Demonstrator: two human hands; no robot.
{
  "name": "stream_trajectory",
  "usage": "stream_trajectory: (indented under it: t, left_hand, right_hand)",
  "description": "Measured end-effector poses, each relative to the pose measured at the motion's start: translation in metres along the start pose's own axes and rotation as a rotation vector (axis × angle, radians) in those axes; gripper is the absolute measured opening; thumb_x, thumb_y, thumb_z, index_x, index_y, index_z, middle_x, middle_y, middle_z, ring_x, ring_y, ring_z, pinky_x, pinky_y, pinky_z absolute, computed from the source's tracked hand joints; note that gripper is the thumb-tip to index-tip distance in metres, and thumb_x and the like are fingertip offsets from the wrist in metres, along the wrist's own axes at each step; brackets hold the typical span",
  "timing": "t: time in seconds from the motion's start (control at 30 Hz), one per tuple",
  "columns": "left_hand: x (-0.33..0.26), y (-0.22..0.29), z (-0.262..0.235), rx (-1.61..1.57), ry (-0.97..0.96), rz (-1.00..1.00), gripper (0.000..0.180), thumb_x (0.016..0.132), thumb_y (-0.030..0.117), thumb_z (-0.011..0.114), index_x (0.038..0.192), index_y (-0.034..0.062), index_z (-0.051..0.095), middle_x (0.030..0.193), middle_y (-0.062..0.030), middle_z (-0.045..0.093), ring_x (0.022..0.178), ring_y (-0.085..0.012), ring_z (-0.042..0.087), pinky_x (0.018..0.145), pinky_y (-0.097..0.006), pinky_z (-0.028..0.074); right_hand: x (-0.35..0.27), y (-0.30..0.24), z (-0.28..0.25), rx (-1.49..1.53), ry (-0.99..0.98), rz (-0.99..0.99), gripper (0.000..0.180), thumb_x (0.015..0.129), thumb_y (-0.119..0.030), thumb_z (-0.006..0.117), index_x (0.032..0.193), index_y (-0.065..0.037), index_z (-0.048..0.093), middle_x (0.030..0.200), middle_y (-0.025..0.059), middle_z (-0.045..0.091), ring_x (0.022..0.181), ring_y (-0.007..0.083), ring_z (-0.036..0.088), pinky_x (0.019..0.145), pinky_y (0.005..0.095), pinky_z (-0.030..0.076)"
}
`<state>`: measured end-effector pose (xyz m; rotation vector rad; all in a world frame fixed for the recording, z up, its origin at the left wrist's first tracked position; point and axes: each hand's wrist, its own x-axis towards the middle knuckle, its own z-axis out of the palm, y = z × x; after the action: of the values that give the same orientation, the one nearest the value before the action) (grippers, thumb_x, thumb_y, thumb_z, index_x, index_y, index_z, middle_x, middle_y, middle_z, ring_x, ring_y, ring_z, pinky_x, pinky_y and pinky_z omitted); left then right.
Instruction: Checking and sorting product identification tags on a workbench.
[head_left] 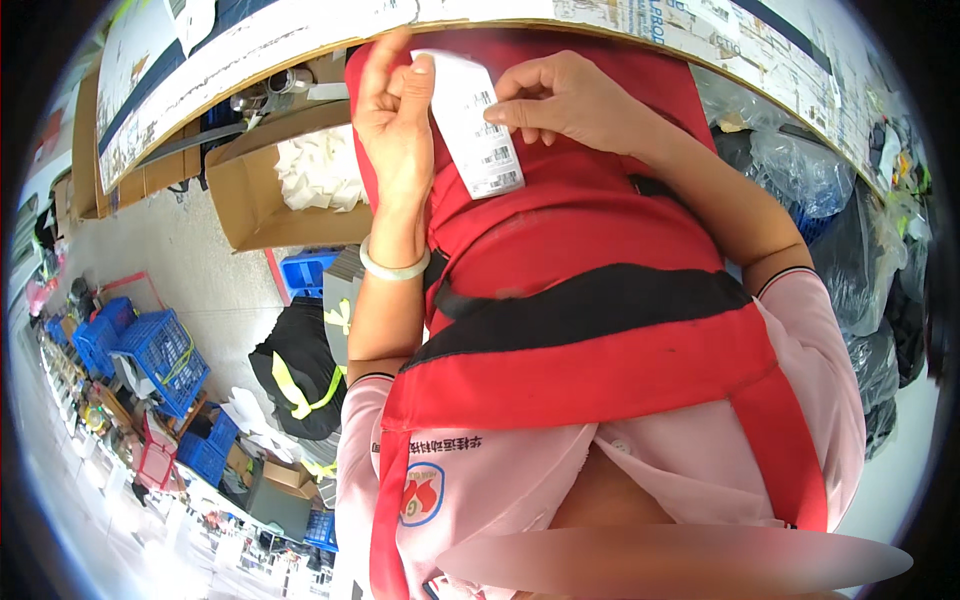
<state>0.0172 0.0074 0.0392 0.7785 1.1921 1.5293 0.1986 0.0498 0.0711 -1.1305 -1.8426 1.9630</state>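
Note:
A white strip of printed barcode labels (478, 135) hangs in front of my red apron (520, 240). Its upper end is pinched under the thumb of my left hand (395, 120), whose other fingers reach up toward the table edge. From the other side my right hand (570, 100) has thumb and forefinger closed at the strip's right edge, partway down. Whether those fingertips hold a single label or the strip itself cannot be made out. The strip's lower end dangles free, tilted a little.
A worktable (560, 32) with a worn white edge runs across the top. An open cardboard box (250, 200) with crumpled pale scraps (318, 170) stands at the left. Clear plastic bags (850, 260) crowd the right. Blue crates (165, 360) and a black bundle (295, 370) sit on the left floor.

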Motion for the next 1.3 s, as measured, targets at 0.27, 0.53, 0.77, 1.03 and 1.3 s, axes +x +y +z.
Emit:
stream_trajectory:
  t: [0.27,0.53,0.77,1.03,1.3]
  left_hand:
    - [0.004,0.029,-0.022,0.222,-0.524,-0.289,0.026,0.085,0.006,0.068,0.110,-0.0020,0.065,0.096,-0.0054,0.069,0.085,-0.0081,0.060,0.076,-0.020,0.048]
    - [0.005,0.018,-0.009,0.407,-0.512,-0.306,0.022,0.081,0.008,0.073,0.100,-0.0017,0.069,0.084,-0.0030,0.069,0.077,-0.0063,0.060,0.069,-0.021,0.049]
    - [0.013,-0.016,-0.022,0.140,-0.455,-0.399,0.032,0.094,0.028,0.059,0.108,0.0000,0.066,0.088,-0.0041,0.067,0.075,-0.0086,0.059,0.070,-0.022,0.048]
    - [0.015,-0.036,-0.026,0.116,-0.291,-0.390,0.036,0.096,0.033,0.054,0.106,0.0011,0.068,0.086,-0.0029,0.067,0.073,-0.0070,0.059,0.067,-0.020,0.047]
    - [0.016,-0.039,-0.027,0.093,-0.272,-0.401,0.032,0.095,0.030,0.057,0.105,0.0022,0.069,0.085,-0.0014,0.067,0.073,-0.0055,0.058,0.065,-0.018,0.046]
  right_hand:
    - [0.001,0.001,0.006,-0.026,0.145,-0.193,0.019,0.091,-0.018,0.060,0.092,0.001,0.065,0.070,0.0027,0.060,0.061,0.0081,0.055,0.055,0.0229,0.047]
    - [0.008,0.008,-0.004,-0.305,0.256,-0.424,0.009,0.089,-0.009,0.062,0.092,-0.002,0.064,0.083,0.0008,0.059,0.071,0.0079,0.056,0.066,0.0218,0.047]
    - [0.018,0.000,-0.025,-0.193,0.445,-0.134,0.016,0.090,-0.016,0.059,0.096,-0.002,0.066,0.081,0.0004,0.064,0.073,0.0088,0.057,0.068,0.0230,0.047]
    - [0.044,-0.004,-0.075,-0.026,0.407,0.035,0.018,0.089,-0.012,0.062,0.086,0.005,0.064,0.067,0.0082,0.063,0.053,0.0114,0.058,0.047,0.0223,0.047]
    - [0.054,-0.001,-0.074,-0.006,0.388,0.018,0.016,0.088,-0.009,0.061,0.087,0.006,0.065,0.066,0.0087,0.062,0.053,0.0122,0.058,0.047,0.0228,0.049]
